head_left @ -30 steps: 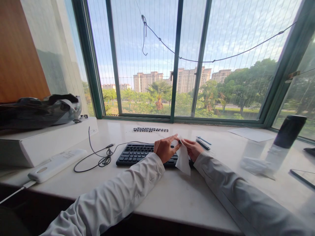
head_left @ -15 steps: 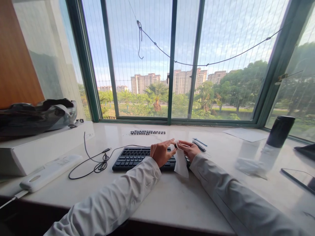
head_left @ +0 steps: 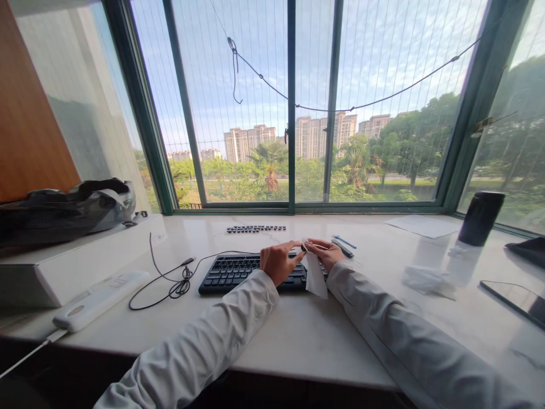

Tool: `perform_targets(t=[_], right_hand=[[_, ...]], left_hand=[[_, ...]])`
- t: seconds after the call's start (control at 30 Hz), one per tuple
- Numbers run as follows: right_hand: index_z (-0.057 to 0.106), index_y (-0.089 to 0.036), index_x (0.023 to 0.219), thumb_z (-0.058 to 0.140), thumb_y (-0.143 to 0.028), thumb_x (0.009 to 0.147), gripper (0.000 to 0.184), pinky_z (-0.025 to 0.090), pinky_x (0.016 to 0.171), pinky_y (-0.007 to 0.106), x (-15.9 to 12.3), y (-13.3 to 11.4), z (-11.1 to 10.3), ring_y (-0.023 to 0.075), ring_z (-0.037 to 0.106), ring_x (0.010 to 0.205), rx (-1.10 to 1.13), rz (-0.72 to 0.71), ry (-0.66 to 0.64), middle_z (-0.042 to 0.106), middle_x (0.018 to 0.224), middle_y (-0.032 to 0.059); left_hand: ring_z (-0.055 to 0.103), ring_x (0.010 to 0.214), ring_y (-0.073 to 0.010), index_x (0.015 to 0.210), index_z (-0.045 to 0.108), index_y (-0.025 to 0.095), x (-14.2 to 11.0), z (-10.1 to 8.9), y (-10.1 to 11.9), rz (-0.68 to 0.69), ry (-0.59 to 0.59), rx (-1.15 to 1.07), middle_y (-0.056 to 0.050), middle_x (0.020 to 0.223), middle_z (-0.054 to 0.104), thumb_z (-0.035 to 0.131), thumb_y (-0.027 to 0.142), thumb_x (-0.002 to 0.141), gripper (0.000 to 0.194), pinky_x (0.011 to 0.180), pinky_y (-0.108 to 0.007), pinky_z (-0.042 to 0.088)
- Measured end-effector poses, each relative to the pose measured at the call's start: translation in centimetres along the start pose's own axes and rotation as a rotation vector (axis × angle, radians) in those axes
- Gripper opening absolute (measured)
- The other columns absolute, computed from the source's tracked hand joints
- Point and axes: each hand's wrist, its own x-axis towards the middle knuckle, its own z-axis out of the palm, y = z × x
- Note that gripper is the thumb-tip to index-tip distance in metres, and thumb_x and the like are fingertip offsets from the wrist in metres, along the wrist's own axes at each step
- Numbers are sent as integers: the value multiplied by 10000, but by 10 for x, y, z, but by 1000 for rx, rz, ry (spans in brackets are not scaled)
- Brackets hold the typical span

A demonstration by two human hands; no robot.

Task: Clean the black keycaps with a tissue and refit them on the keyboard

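Both my hands meet just above the right end of a black keyboard on a white marble sill. My left hand is curled, its fingertips pinching the top of a white wipe that hangs down over the keyboard's edge. My right hand pinches a small dark piece against that wipe; it looks like a keycap, too small to be sure. A row of loose black keycaps lies behind the keyboard, near the window.
A black cable coils left of the keyboard. Further left lie a white power strip and a white box with a dark bag on it. Pens, paper, a dark-capped bottle, crumpled tissue and a tablet lie to the right.
The hands stay together on the wipe with small finger shifts. The head camera has drifted, so the scene sits slightly differently in the frame.
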Motion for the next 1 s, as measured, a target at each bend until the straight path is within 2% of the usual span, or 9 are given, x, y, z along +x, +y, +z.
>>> perform_targets(t=[0.3, 0.43, 0.53, 0.67, 0.8, 0.9, 1.0], right_hand=[[737, -199, 919, 832, -427, 543, 450, 537, 511, 248, -8, 0, 8, 177, 675, 607, 78, 7, -76, 745, 789, 43], [727, -251, 929, 812, -388, 589, 377, 530, 502, 245, -6, 1, 3, 177, 683, 610, 58, 44, -140, 747, 806, 34], [718, -263, 954, 816, -378, 584, 399, 543, 516, 267, -4, 2, -3, 193, 687, 615, 36, 100, -172, 748, 792, 26], [720, -295, 955, 827, -402, 564, 419, 545, 505, 299, -1, 5, -11, 217, 683, 595, 2, 139, -115, 742, 742, 16], [715, -277, 973, 797, -447, 603, 416, 562, 553, 317, -1, 7, -12, 242, 700, 676, -76, 46, -37, 744, 769, 30], [720, -222, 952, 826, -456, 551, 477, 561, 540, 312, -1, 5, -11, 237, 694, 643, -103, 22, 18, 743, 758, 56], [728, -197, 894, 847, -434, 515, 463, 560, 543, 295, -3, 2, -10, 223, 689, 620, -113, -8, 82, 738, 733, 57]], left_hand=[[675, 879, -153, 1050, 688, 343, 2, 1, -6, 33, 28, -30, 16, 975, 737, 531, 576, 826, 359, 721, -228, 444], [674, 902, -143, 1060, 684, 346, 3, 2, -11, 101, 45, -68, 31, 1018, 729, 495, 579, 844, 369, 728, -215, 454], [674, 901, -140, 1050, 686, 336, 4, 2, -14, 130, 42, -55, 32, 1025, 727, 461, 568, 869, 371, 707, -208, 456], [675, 866, -137, 1027, 691, 336, 5, 2, -14, 148, 22, -28, 26, 976, 736, 436, 561, 886, 368, 683, -208, 449], [677, 846, -153, 1008, 698, 317, 5, 0, -14, 143, -24, -26, 7, 933, 741, 439, 581, 874, 393, 648, -218, 432], [675, 848, -167, 1021, 699, 295, 6, -1, -14, 143, -58, -35, -23, 931, 740, 440, 582, 871, 415, 650, -228, 430], [673, 856, -171, 1058, 691, 294, 6, -1, -15, 149, -77, -49, -36, 951, 737, 441, 587, 867, 430, 670, -238, 439]])
